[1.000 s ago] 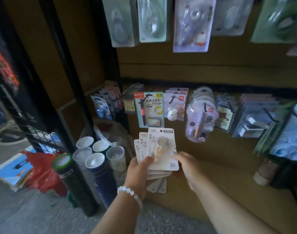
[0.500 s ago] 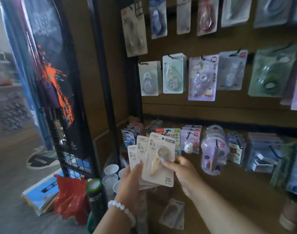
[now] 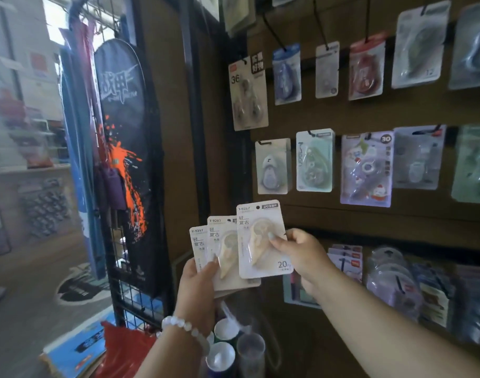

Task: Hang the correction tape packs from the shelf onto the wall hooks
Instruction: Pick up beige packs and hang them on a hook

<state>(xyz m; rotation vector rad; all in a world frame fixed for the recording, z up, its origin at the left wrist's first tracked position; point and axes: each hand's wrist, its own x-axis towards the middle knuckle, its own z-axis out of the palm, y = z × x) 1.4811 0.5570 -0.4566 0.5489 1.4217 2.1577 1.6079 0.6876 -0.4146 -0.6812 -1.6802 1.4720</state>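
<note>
My left hand (image 3: 199, 279), with a white bead bracelet on its wrist, grips a fanned stack of cream correction tape packs (image 3: 221, 251) from below. My right hand (image 3: 298, 252) pinches the front pack (image 3: 260, 241) at its right edge, thumb on the clear blister. This pack stands upright, slightly ahead of the fan. Above, on the brown wall, black hooks (image 3: 271, 25) carry other tape packs (image 3: 273, 166) in two rows. The packs I hold are below the lower row, left of centre.
A black wire rack (image 3: 130, 282) with a dark racket bag (image 3: 124, 126) stands at the left. Below my hands are upright tubes with white caps (image 3: 221, 356) and a red bag (image 3: 124, 350). More hanging goods (image 3: 391, 279) fill the lower right wall.
My view has tilted upward, bringing the upper hook rows into sight. Both hands have lifted the packs, and the right hand has drawn the front pack apart from the fan.
</note>
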